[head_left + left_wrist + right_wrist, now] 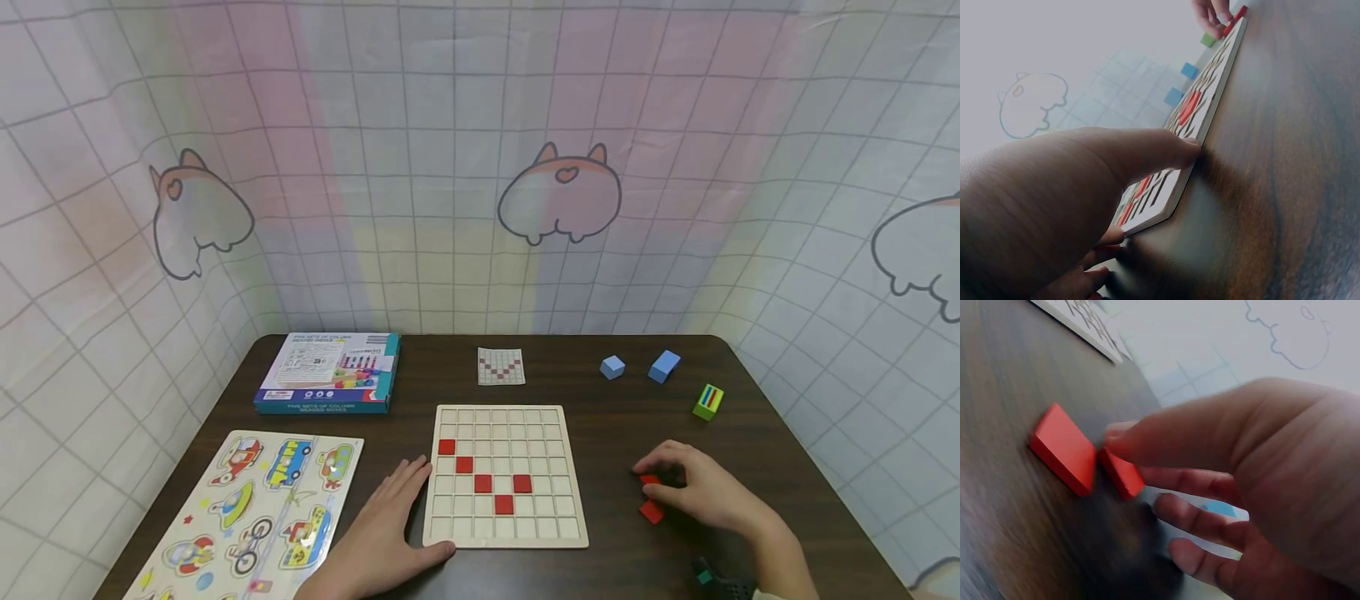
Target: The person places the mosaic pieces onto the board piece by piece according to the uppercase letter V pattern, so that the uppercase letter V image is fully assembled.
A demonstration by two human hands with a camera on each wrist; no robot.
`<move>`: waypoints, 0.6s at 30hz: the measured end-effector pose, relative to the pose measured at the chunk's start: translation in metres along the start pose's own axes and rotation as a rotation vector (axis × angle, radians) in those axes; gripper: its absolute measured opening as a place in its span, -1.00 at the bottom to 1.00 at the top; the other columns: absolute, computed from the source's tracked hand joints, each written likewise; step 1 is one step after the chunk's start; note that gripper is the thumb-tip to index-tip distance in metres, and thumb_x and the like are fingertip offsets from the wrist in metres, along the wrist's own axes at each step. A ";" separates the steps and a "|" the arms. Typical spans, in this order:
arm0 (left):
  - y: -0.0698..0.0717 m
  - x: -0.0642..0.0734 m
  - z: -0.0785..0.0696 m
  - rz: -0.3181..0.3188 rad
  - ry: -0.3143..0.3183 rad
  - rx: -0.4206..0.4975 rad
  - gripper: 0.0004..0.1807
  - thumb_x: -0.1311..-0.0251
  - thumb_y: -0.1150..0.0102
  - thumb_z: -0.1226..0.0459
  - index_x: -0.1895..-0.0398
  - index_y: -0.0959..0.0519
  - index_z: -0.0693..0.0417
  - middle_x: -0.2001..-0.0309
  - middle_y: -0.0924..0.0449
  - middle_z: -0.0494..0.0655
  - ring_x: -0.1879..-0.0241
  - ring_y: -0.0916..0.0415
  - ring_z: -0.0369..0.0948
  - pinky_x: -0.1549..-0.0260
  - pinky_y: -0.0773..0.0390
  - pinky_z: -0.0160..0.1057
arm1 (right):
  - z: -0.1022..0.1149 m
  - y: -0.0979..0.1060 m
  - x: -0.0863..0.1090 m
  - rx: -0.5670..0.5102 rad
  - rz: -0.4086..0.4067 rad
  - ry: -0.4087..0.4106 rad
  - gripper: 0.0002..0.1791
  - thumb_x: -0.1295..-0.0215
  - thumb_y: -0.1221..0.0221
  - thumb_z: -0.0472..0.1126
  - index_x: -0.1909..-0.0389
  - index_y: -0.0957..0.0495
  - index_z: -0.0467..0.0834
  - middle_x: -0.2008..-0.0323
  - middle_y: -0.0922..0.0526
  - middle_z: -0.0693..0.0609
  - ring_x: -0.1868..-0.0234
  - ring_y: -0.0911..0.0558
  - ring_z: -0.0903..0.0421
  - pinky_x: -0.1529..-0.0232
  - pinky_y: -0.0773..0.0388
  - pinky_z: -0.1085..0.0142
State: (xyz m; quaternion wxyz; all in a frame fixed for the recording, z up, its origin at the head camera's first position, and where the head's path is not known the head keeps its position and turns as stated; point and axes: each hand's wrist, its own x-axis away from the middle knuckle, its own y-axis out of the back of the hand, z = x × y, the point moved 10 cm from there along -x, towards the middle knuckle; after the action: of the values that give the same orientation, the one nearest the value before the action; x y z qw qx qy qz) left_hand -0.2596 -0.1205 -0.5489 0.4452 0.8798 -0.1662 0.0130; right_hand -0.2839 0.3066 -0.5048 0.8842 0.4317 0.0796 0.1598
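A pale wooden grid board (506, 535) lies on the table with several red square tiles set in its cells. My left hand (382, 529) rests at its left side, fingers extended along the edge and thumb on the near left corner. To the right of the board, my right hand (708, 487) has thumb and forefinger around a red tile (1124, 475), pinching it at the table surface. A second red tile (651, 512) lies flat beside it, apart from the fingers. The forefinger's contact is partly hidden behind the tile in the right wrist view.
Behind the board lies a small pattern card (501, 367). Two blue blocks (612, 367) and a green striped block (708, 402) sit at the back right. On the left are a boxed set (327, 373) and a vehicle puzzle board (255, 508). A dark object (720, 581) lies by the right wrist.
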 end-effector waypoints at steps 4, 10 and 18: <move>-0.001 0.000 0.001 0.004 0.006 -0.002 0.35 0.02 -0.53 -0.49 -0.80 -0.22 -0.18 -0.79 -0.17 -0.13 -0.83 0.04 0.09 -0.73 -0.09 0.41 | -0.004 0.001 0.006 -0.036 0.032 0.005 -0.71 -0.40 -0.52 -0.05 -0.09 -0.77 0.12 -0.07 -0.73 0.15 -0.01 -0.65 0.26 0.05 -0.58 0.36; -0.001 0.000 0.001 0.003 0.004 -0.002 0.35 0.02 -0.53 -0.48 -0.80 -0.22 -0.17 -0.79 -0.17 -0.13 -0.83 0.04 0.10 -0.72 -0.10 0.42 | -0.011 0.002 0.009 -0.074 0.044 -0.011 -0.69 -0.40 -0.52 -0.09 -0.11 -0.76 0.09 -0.08 -0.73 0.11 0.05 -0.62 0.24 0.13 -0.54 0.38; 0.000 0.001 -0.001 -0.003 -0.001 -0.005 0.34 0.00 -0.52 -0.49 -0.80 -0.21 -0.18 -0.79 -0.16 -0.14 -0.83 0.04 0.09 -0.73 -0.10 0.41 | -0.017 0.003 0.007 -0.070 0.019 -0.045 -0.72 -0.41 -0.52 -0.09 -0.08 -0.77 0.06 -0.02 -0.72 0.12 0.11 -0.58 0.26 0.16 -0.56 0.37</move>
State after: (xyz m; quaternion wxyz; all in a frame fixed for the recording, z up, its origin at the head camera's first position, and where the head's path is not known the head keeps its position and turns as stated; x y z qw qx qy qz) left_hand -0.2587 -0.1203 -0.5479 0.4473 0.8789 -0.1654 0.0114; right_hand -0.2825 0.3237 -0.5129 0.8987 0.4048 0.0502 0.1611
